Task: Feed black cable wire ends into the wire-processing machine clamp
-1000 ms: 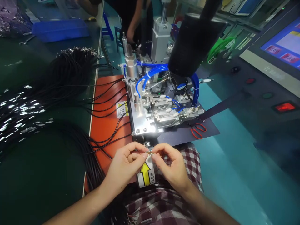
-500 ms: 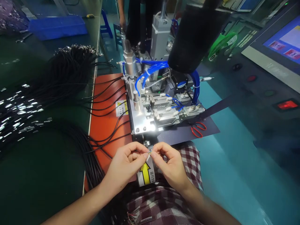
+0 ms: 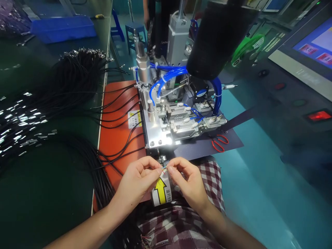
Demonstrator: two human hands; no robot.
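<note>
My left hand (image 3: 141,178) and my right hand (image 3: 188,178) meet just in front of the metal machine (image 3: 158,133), fingertips almost touching. Thin coloured wires (image 3: 164,168) show between them, and each hand pinches these wires between thumb and forefinger. Below the fingertips is a white label with a yellow arrow (image 3: 161,192). Several black cables (image 3: 121,121) run over the orange surface (image 3: 114,138) into the machine's left side. Where the pinched wires lead is hidden by my fingers.
Bundles of black cables (image 3: 75,76) with shiny ends lie on the dark green table at left, near a blue bin (image 3: 63,29). Red-handled scissors (image 3: 220,143) lie right of the machine. A black cylinder (image 3: 211,41) overhangs it. A person (image 3: 166,20) stands behind.
My left fingertips have drawn slightly left, so more of the coloured wires shows between my hands. The person behind the machine has shifted right, uncovering a stool.
</note>
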